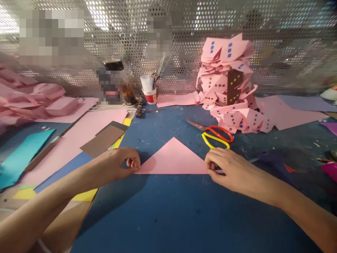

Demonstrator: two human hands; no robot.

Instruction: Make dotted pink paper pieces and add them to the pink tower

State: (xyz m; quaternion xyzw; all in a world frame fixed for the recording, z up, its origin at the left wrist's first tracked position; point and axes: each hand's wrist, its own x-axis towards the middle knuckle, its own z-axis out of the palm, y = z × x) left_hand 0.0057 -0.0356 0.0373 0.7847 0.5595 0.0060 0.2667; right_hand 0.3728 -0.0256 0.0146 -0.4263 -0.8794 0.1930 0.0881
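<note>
A pink paper triangle [173,158] lies in front of me on the blue table, its point facing away and its long straight edge towards me. My left hand [129,161] is closed with thumb and fingertips pinching the left corner. At the opposite corner my right hand [219,163] pinches the paper the same way; its fingers hide that tip. Just beyond my right hand rest scissors [204,128] with one red and one yellow handle, their blades pointing away to the left.
Pink paper shapes with blue and brown squares are piled [223,84] at the back right. A red and white cup [150,96] holds brushes near the perforated metal screen [181,73]. Coloured sheets, among them a brown sheet [104,140] and a turquoise sheet [26,154], lie left.
</note>
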